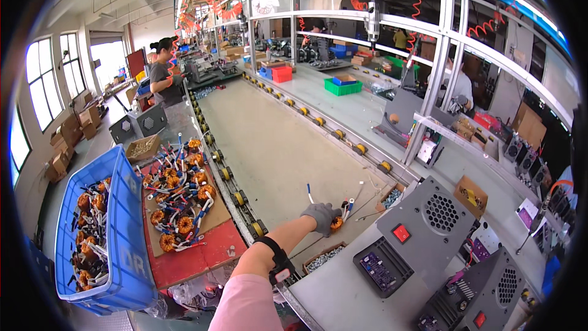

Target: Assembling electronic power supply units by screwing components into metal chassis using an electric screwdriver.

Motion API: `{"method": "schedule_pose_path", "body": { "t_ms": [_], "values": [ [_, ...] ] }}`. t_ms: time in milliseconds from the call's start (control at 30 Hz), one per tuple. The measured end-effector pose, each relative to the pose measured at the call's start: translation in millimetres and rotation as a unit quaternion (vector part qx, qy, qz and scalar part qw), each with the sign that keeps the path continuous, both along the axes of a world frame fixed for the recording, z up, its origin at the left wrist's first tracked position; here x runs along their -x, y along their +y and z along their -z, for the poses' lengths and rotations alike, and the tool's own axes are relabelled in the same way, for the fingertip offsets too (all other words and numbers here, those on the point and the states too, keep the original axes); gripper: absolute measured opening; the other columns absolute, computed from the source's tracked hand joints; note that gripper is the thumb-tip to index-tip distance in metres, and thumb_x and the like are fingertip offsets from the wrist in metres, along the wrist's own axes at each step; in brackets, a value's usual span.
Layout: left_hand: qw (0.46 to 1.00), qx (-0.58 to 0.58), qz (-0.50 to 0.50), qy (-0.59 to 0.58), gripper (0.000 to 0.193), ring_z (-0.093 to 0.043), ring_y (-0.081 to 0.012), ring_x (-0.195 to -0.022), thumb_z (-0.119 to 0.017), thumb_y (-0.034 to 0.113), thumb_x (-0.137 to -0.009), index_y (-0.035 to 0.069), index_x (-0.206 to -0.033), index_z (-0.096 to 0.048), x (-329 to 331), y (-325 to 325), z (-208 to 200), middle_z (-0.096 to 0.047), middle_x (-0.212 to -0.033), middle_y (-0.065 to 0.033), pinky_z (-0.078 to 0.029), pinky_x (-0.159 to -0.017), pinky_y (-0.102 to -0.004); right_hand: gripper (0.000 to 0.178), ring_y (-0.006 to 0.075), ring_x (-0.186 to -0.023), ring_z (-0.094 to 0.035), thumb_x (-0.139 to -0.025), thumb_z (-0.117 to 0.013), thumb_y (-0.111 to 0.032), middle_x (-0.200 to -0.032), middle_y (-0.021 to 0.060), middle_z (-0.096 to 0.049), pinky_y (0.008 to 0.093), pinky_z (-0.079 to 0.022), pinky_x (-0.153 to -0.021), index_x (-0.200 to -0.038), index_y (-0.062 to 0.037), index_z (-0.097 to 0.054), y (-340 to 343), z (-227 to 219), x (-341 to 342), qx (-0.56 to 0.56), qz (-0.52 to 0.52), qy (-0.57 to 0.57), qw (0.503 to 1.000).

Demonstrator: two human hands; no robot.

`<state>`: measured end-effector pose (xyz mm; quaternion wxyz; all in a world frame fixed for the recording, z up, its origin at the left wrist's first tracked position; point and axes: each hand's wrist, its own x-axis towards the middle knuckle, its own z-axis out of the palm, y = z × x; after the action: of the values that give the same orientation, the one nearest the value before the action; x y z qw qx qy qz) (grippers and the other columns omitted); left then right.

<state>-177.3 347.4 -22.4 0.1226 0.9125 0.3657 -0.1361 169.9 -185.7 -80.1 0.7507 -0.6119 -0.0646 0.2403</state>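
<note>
My left hand [321, 217], in a grey glove, reaches out over the pale board in the middle of the line. Its fingers are closed round a copper-wound toroid coil [336, 224], partly hidden by the glove. Wire leads with blue and white ends stick out on both sides of the hand. Close by stand a small box of screws [324, 260] and another screw box [391, 198]. Grey metal housings, one with a red switch [401, 233], stand to the right of the hand. My right hand is not in view.
At left, a blue crate [131, 239] of coils stands beside a red table [211, 262] with more coils piled on cardboard. Yellow-wheeled roller rails [239, 198] flank the board. A metal frame [438, 67] rises at right. A co-worker [164, 76] is at the far left.
</note>
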Motion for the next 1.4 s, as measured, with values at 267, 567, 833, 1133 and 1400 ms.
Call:
{"method": "schedule_pose_path", "body": {
  "t_ms": [267, 567, 833, 1133, 1400],
  "values": [
    [0.932, -0.123, -0.004, -0.340, 0.087, -0.055, -0.0350, -0.101, -0.077, 0.029, -0.063, 0.012, -0.136, -0.033, 66.6, -100.3, -49.2, -0.052, -0.105, -0.0148, -0.047, -0.088, -0.0415, 0.023, 0.0095, -0.069, -0.046, -0.093, -0.050, -0.017, -0.076, -0.0013, -0.051, 0.0235, -0.039, -0.058, -0.103, -0.0017, -0.063, -47.7, 34.1, -26.9, 0.239, -0.019, -0.376, 0.895],
    [0.890, 0.016, 0.334, -0.310, 0.087, -0.053, -0.0268, -0.073, -0.079, 0.024, -0.052, 0.016, -0.133, -0.047, 38.4, -247.0, -98.0, -0.052, -0.090, -0.0087, -0.043, -0.061, -0.0375, 0.017, 0.0116, -0.045, -0.046, -0.092, -0.044, -0.017, -0.056, 0.0034, -0.048, 0.0286, -0.037, -0.042, -0.082, -0.0067, -0.052, -20.1, -30.3, 36.0, 0.138, -0.022, -0.251, 0.958],
    [0.838, 0.044, 0.500, -0.215, 0.082, -0.054, -0.0229, -0.082, -0.078, 0.031, -0.056, 0.021, -0.132, -0.048, -36.8, -287.5, -102.4, -0.051, -0.091, -0.0060, -0.042, -0.065, -0.0373, 0.029, 0.0147, -0.083, -0.060, -0.081, -0.070, -0.006, -0.094, 0.0039, -0.065, 0.0333, -0.050, -0.073, -0.109, -0.0038, -0.062, 37.4, -129.4, 129.5, 0.038, -0.228, -0.235, 0.944],
    [0.833, -0.041, 0.508, -0.216, 0.067, -0.056, -0.0223, -0.081, -0.078, 0.028, -0.054, 0.022, -0.117, -0.057, -72.0, -296.0, -107.5, -0.054, -0.087, -0.0041, -0.043, -0.064, -0.0377, 0.028, 0.0274, -0.091, -0.062, -0.080, -0.069, -0.017, -0.101, 0.0086, -0.066, 0.0371, -0.049, -0.081, -0.107, -0.0097, -0.066, 19.3, -120.8, 108.1, 0.321, -0.206, -0.553, 0.740],
    [0.867, -0.071, 0.425, -0.250, 0.052, -0.056, -0.0233, -0.099, -0.072, 0.029, -0.066, 0.016, -0.115, -0.060, -173.5, -300.7, -78.4, -0.059, -0.106, -0.0061, -0.047, -0.072, -0.0382, 0.032, 0.0326, -0.102, -0.058, -0.084, -0.060, -0.022, -0.107, 0.0132, -0.064, 0.0422, -0.044, -0.091, -0.113, -0.0100, -0.063, 59.2, -88.5, 44.0, 0.424, -0.137, -0.646, 0.620]
  ]
}}
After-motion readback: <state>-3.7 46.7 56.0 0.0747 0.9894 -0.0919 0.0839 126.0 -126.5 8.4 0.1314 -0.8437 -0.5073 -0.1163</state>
